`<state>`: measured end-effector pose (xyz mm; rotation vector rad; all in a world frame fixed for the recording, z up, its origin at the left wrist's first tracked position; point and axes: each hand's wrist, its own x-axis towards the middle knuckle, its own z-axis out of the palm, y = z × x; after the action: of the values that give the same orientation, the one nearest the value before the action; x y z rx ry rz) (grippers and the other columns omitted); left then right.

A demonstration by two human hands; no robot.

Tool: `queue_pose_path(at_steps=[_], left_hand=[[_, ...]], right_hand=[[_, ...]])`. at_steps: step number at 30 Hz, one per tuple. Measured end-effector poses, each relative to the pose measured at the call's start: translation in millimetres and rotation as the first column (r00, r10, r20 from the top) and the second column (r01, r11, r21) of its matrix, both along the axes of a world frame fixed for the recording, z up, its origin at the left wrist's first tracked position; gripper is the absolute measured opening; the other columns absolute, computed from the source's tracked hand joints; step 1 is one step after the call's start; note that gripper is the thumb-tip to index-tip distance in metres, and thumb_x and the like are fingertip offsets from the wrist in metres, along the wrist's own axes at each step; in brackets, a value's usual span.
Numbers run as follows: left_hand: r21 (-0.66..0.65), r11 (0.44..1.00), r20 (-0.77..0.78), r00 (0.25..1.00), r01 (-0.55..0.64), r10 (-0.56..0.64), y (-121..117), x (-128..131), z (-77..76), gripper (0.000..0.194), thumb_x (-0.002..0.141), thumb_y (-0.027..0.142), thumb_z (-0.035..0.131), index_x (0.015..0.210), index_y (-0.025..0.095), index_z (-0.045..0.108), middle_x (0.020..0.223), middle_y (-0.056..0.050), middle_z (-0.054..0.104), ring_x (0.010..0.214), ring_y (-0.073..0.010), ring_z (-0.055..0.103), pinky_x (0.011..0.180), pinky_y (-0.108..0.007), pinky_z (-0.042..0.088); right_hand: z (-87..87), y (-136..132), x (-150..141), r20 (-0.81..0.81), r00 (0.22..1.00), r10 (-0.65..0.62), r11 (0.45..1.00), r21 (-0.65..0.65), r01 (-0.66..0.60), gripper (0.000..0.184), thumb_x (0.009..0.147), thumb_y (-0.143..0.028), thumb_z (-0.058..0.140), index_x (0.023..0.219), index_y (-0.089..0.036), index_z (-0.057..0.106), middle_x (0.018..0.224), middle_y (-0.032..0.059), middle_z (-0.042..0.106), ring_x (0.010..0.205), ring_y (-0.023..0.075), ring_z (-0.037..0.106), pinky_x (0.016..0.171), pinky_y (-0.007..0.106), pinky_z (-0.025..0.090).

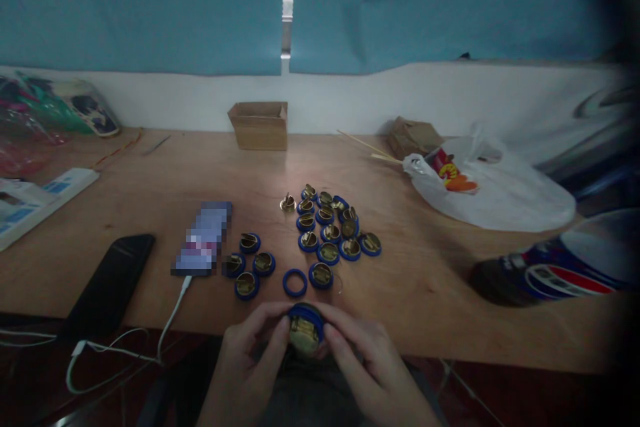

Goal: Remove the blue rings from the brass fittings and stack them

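Near the table's front edge, my left hand [253, 350] and my right hand [363, 353] pinch a round brass clip piece [304, 337] between thumbs and fingers, one from each side. A blue ring [311, 313] sits around its upper part; I cannot tell whether it is fully seated. Just beyond lies a loose blue ring [295, 283]. To its right is a brass clip piece in a blue ring [321, 275], with several more like it behind and a smaller group [246, 285] to the left. One brass piece without a blue ring [287, 203] lies at the back.
A phone [204, 240] with a white cable [173, 313] and a black phone-shaped slab [113, 280] lie left. A power strip [50, 203] is farther left. An open cardboard box [260, 130] stands at the back. A plastic bag [510, 190] and Pepsi bottle [555, 277] are right.
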<state>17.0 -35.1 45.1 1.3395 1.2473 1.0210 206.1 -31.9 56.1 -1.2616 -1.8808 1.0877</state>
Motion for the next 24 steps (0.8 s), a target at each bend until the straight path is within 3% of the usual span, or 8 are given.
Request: queue_pose_path(at_steps=[4, 9, 16, 20, 24], left_hand=[[-0.004, 1.000, 0.000, 1.000, -0.008, 0.008, -5.9, 0.4, -1.4, 0.019, 0.091, 0.029, 0.057, 0.099, 0.019, 0.071, 0.093, -0.005, 0.079, 0.082, -0.0187, 0.075, 0.073, -0.023, 0.059], [-0.071, 0.997, 0.038, 0.999, 0.013, -0.010, -9.1, -0.7, -6.4, 0.021, 0.092, 0.032, 0.056, 0.099, 0.019, 0.072, 0.090, -0.005, 0.078, 0.084, -0.0197, 0.074, 0.072, -0.023, 0.059], [-0.176, 0.984, 0.116, 0.993, 0.042, -0.022, -7.1, -6.4, -1.9, 0.020, 0.088, 0.035, 0.062, 0.084, 0.018, 0.072, 0.070, -0.002, 0.072, 0.062, -0.0147, 0.067, 0.057, -0.020, 0.054], [-0.169, 0.986, 0.134, 0.991, 0.013, 0.010, -8.3, -1.4, 3.5, 0.020, 0.087, 0.035, 0.063, 0.079, 0.018, 0.070, 0.070, -0.001, 0.070, 0.061, -0.0132, 0.064, 0.056, -0.018, 0.052], [-0.125, 0.992, 0.108, 0.994, -0.016, 0.029, -6.0, 2.9, 5.1, 0.021, 0.087, 0.035, 0.063, 0.079, 0.018, 0.071, 0.068, 0.000, 0.069, 0.064, -0.0145, 0.066, 0.059, -0.019, 0.053]], right_hand=[[-0.2, -5.1, 0.9, 0.051, 0.998, -0.033, 0.999, 0.044, 0.030, 0.037, 0.097, -0.028, 0.047, 0.132, -0.026, 0.058, 0.120, 0.0066, 0.071, 0.104, 0.0222, 0.069, 0.090, 0.037, 0.056], [1.1, -8.1, 0.2, 0.034, 0.999, 0.042, 0.999, 0.031, -0.044, 0.035, 0.097, -0.025, 0.044, 0.129, -0.027, 0.059, 0.107, 0.0046, 0.075, 0.094, 0.0199, 0.071, 0.077, 0.029, 0.058], [2.2, -5.8, -4.1, 0.041, 0.993, 0.107, 0.994, 0.016, -0.108, 0.026, 0.096, -0.021, 0.044, 0.111, -0.023, 0.065, 0.089, 0.0012, 0.074, 0.080, 0.0157, 0.071, 0.072, 0.024, 0.053], [0.7, -4.5, -3.9, 0.055, 0.994, 0.093, 0.994, 0.052, -0.096, 0.022, 0.094, -0.019, 0.045, 0.099, -0.021, 0.066, 0.083, 0.0005, 0.073, 0.075, 0.0149, 0.070, 0.069, 0.024, 0.051], [-0.3, -5.4, -3.3, 0.023, 0.999, 0.044, 0.997, 0.057, -0.045, 0.023, 0.095, -0.021, 0.045, 0.104, -0.021, 0.067, 0.086, 0.0007, 0.074, 0.077, 0.0147, 0.070, 0.070, 0.024, 0.053]])
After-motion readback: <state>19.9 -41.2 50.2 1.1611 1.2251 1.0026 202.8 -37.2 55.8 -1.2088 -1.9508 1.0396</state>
